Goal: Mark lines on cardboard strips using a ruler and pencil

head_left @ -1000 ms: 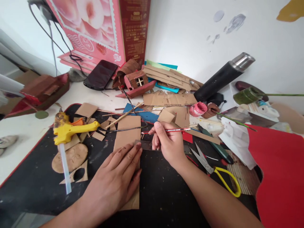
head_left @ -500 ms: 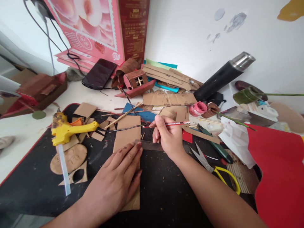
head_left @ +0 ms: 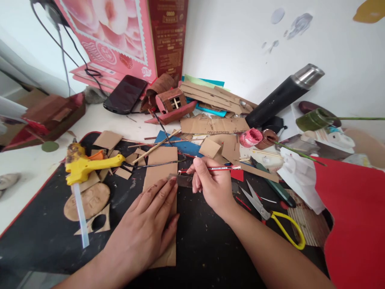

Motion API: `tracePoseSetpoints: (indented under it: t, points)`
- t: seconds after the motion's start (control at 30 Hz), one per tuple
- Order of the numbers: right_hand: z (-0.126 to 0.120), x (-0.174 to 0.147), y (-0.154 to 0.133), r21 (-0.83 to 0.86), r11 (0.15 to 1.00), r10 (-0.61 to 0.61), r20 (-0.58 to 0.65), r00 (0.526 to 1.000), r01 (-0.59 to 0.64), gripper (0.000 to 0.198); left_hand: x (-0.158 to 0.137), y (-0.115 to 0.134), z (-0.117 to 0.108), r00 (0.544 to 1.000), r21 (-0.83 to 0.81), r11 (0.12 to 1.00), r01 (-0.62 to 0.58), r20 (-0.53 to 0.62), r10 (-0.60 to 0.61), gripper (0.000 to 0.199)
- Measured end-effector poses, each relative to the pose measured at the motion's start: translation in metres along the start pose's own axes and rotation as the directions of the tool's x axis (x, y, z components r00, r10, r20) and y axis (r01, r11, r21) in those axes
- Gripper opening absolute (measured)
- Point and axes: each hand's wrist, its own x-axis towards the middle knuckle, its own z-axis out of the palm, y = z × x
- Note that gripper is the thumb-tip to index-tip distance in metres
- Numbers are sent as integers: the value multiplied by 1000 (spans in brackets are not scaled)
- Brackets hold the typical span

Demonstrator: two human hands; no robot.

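Observation:
My left hand (head_left: 147,220) lies flat with fingers stretched out on a tall strip of brown cardboard (head_left: 162,160). Its fingertips press one end of a dark, see-through ruler-like strip (head_left: 185,181) that reaches right over the black mat. Closed around a slim red pencil (head_left: 222,168) is my right hand (head_left: 212,184), just right of the cardboard. The pencil slants with its tip left, near the cardboard's right edge above the ruler-like strip; whether it touches is hard to tell. My right fingers hide part of the strip.
Left lies a yellow glue gun (head_left: 93,163) by cardboard scraps. Open scissors (head_left: 261,206) and a green-handled cutter (head_left: 276,184) lie right. Behind stand a small model boat (head_left: 174,107), paint jars (head_left: 251,137) and a leaning black flask (head_left: 279,96). Red paper (head_left: 355,216) covers the right edge.
My right hand and the pencil have shifted slightly down, with the pencil tip now nearer the ruler-like strip. My left hand stays pressed on the cardboard, its fingers barely moved.

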Motion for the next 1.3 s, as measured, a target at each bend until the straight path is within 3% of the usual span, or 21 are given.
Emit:
tracePoseSetpoints:
  t: [0.3,0.73,1.07,1.3]
  points:
    - [-3,13,5,-68,994,-87,-13,996,86,48,4,3,-1,1000,0,1000,-20,4,20,52]
    - [-6,13,3,-55,996,-69,-63,996,66,48,2,4,2,1000,-22,1000,-17,14,17,55]
    - [-6,8,1,-86,995,-60,-7,998,59,47,-2,-1,-2,999,-53,998,-34,25,36,69]
    - [-4,5,-1,-93,993,-73,-3,997,73,44,-1,0,0,998,-13,999,-51,44,52,61]
